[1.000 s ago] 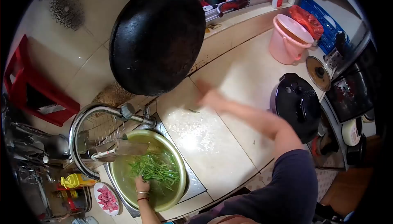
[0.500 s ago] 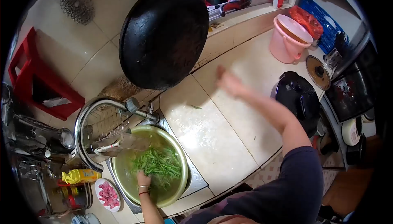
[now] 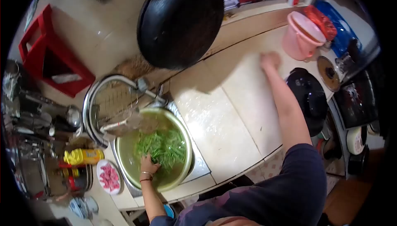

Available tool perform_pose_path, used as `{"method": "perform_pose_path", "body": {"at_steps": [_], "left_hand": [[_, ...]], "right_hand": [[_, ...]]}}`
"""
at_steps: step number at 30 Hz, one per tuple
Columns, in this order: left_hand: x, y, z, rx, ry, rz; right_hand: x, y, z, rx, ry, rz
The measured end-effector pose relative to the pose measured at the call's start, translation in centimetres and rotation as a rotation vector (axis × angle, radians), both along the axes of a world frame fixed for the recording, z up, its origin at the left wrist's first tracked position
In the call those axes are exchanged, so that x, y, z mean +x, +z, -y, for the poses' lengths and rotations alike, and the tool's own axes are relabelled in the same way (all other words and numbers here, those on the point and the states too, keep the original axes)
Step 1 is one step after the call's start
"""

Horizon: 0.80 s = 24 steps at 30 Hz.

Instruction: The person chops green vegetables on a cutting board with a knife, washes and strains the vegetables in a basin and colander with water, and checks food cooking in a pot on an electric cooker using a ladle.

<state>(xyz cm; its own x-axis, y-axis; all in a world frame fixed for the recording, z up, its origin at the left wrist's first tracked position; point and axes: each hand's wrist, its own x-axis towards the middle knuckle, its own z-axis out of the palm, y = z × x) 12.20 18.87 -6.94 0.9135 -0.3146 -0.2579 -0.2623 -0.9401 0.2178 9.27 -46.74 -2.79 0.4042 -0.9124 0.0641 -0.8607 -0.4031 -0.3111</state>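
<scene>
My left hand is in the pale green basin, at the near left edge of the leafy greens lying in water. Its fingers are spread and touch the leaves. My right arm reaches far across the tiled counter. At its end, my right hand is above the counter near the pink bucket, with its fingers curled in. Whether something small is inside them is hidden. A curved chrome faucet stands at the basin's left.
A black wok hangs over the counter's back. On the right are a black electric cooker and a glass lid. At left stand a yellow bottle and a white plate of pink meat pieces. Wet patches shine on the tiles.
My right hand has swept rightward over the counter toward the pink bucket. My left hand stays among the greens, its fingers now spread more visibly. The view has shifted slightly.
</scene>
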Motion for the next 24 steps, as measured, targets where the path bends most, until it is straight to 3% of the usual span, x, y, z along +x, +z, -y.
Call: {"method": "perform_pose_path", "body": {"at_steps": [1, 2, 4, 5, 6, 7, 8, 10, 11, 13, 15, 17, 19, 22, 24], "left_hand": [[-1.2, 2.4, 1.3, 0.229, -0.108, 0.105], [-2.3, 4.0, 1.6, 0.253, -0.089, 0.096], [-4.5, 6.2, 2.4, 0.233, 0.012, 0.068], [-5.3, 6.3, 3.3, 0.242, 0.023, 0.054], [-5.9, 6.4, 4.0, 0.055, -0.022, 0.104], [-6.9, 6.9, 4.6, -0.125, -0.064, 0.150], [-7.7, 8.4, 6.4, -0.185, -0.145, 0.057], [-9.0, 9.2, 9.5, -0.280, -0.273, -0.037], [-9.3, 8.6, 10.4, -0.321, -0.323, -0.036], [-9.1, 7.1, 11.3, -0.316, -0.356, 0.014], [-8.7, 6.6, 11.9, -0.314, -0.387, 0.053], [-8.7, 6.2, 12.5, -0.191, -0.330, -0.099], [-8.7, 5.7, 13.1, -0.220, -0.337, -0.047], [-8.3, 5.7, 13.7, -0.231, -0.395, 0.014], [-8.4, 7.3, 13.4, -0.203, -0.395, -0.042]], "right_hand": [[-0.1, -3.5, -0.7, -0.785, -0.363, 0.035], [0.5, -2.2, -1.3, -0.385, -0.262, 0.133], [3.3, 3.3, -8.0, 0.405, 0.314, 0.335], [6.6, -0.1, -11.8, -0.074, 0.483, 0.234], [8.2, -3.1, -15.6, -0.152, 0.684, 0.283], [7.9, -1.2, -21.3, -0.081, 0.824, 0.312], [6.1, 0.8, -25.6, 0.204, 0.958, 0.265], [4.8, 1.5, -31.1, 0.316, 1.229, 0.079], [3.4, -1.1, -33.6, 0.080, 1.296, 0.190], [0.8, -1.6, -34.0, 0.165, 1.366, 0.258], [-1.4, 0.6, -30.9, 0.829, 1.257, 0.398], [-4.5, 2.2, -27.5, 0.559, 1.000, 0.424], [-7.6, 1.6, -23.1, 0.062, 0.846, 0.250], [-13.1, 0.8, -21.3, -0.062, 0.660, 0.044], [-16.1, -0.6, -23.1, -0.260, 0.297, -0.075]]}}
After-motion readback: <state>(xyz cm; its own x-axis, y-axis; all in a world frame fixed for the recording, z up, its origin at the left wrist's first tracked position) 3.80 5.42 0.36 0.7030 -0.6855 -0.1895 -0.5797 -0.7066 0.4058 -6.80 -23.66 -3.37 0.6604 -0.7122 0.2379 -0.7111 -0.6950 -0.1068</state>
